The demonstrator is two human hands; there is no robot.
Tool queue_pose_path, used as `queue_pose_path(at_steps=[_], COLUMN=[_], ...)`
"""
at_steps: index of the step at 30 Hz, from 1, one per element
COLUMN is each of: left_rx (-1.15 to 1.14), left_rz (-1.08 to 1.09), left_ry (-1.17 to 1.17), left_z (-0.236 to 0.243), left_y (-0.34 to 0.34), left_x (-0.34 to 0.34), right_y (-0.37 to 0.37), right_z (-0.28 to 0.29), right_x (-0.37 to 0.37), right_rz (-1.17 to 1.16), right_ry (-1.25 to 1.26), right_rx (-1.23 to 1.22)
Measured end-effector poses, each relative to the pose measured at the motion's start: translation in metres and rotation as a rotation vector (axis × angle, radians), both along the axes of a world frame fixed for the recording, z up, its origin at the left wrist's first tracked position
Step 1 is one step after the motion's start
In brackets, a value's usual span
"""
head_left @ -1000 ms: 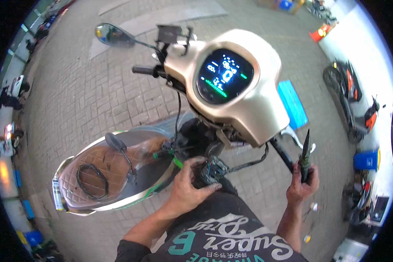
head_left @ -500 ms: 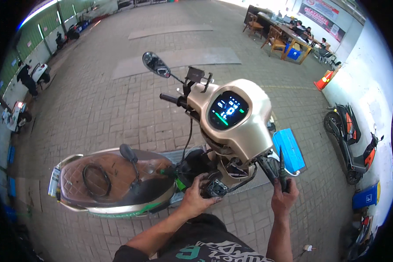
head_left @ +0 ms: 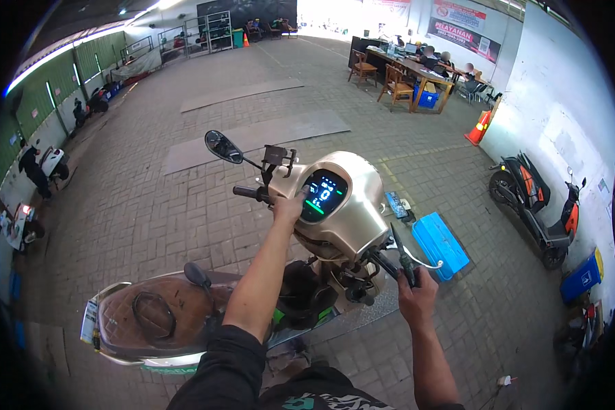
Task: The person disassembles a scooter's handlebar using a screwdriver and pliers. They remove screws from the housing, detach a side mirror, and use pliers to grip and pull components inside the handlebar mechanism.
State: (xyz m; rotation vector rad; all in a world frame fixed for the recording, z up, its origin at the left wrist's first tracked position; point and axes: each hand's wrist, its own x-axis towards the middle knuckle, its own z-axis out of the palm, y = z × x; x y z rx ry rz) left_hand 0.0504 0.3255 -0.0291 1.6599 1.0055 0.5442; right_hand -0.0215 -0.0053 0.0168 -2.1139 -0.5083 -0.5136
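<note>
A gold electric scooter's handlebar cover (head_left: pixel 355 205) stands in front of me, its round display (head_left: pixel 323 196) lit. My left hand (head_left: pixel 290 207) grips the cover's left edge beside the display; some fingers are hidden. At the right handlebar grip (head_left: pixel 384 264), my right hand (head_left: pixel 418 292) is closed around the bar and a dark slender tool (head_left: pixel 401 247) like a screwdriver, pointing away from me. A pale brake lever (head_left: pixel 427 264) curves beyond it. Under the cover hang dark parts and cables (head_left: pixel 359 292). A black ring-shaped loop (head_left: pixel 153 316) lies on the brown quilted seat (head_left: pixel 119 311).
A blue box (head_left: pixel 441 246) lies on the paved floor beyond my right hand, with small items (head_left: pixel 397 205) near it. An orange-black scooter (head_left: pixel 536 205) and an orange cone (head_left: pixel 478 128) stand along the right wall. People sit around a table (head_left: pixel 417 68) at the back right.
My left hand has let go of a dark boxy part under the handlebar and risen to the cover beside the display. The display reads differently. My view has tilted up; the right hand keeps its hold.
</note>
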Motion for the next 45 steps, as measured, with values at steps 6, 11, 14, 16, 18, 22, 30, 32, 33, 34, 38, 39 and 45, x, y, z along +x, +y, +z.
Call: queue_pose_path(at_steps=[6, 11, 14, 16, 18, 22, 30, 32, 33, 34, 38, 39, 45], left_rx=[-0.068, -0.644, -0.486, -0.501, -0.503, -0.514, -0.680, -0.745, -0.751, -0.746, -0.509, -0.483, -0.719], left_rz=[0.184, 0.197, 0.304, 0.350, 0.340, 0.323, -0.077, -0.176, -0.261, -0.338, -0.346, -0.316, -0.336], left_ry=[-0.247, -0.621, -0.500, -0.490, -0.407, -0.409, -0.716, -0.733, -0.513, -0.300, -0.175, -0.237, -0.375], left_z=[-0.007, 0.007, -0.006, -0.013, -0.016, -0.009, -0.032, -0.029, -0.017, -0.010, -0.022, -0.023, -0.006], left_y=[-0.016, -0.034, -0.037, -0.037, -0.037, -0.037, -0.015, -0.009, -0.010, -0.008, 0.002, 0.006, -0.003], left_x=[-0.002, -0.014, -0.010, -0.005, -0.004, -0.004, -0.023, -0.028, -0.035, -0.041, -0.049, -0.054, -0.059], right_y=[0.000, 0.001, 0.006, 0.008, 0.006, 0.000, 0.053, 0.086, 0.098, 0.105, 0.146, 0.156, 0.149], right_z=[0.002, 0.000, 0.006, 0.005, 0.005, 0.008, 0.059, 0.060, 0.051, 0.033, 0.013, 0.022, 0.044], right_x=[0.005, 0.008, 0.002, 0.006, 0.009, 0.011, 0.109, 0.155, 0.180, 0.203, 0.238, 0.229, 0.234], right_rz=[-0.035, -0.017, -0.053, -0.054, -0.057, -0.062, 0.054, 0.052, 0.000, 0.003, -0.025, 0.037, 0.151], right_ry=[0.013, -0.044, -0.020, -0.048, -0.075, 0.004, 0.215, 0.241, 0.272, 0.258, 0.328, 0.413, 0.414], right_rx=[0.039, 0.016, -0.036, -0.025, -0.016, -0.011, 0.049, -0.114, -0.206, -0.211, -0.110, -0.006, 0.199])
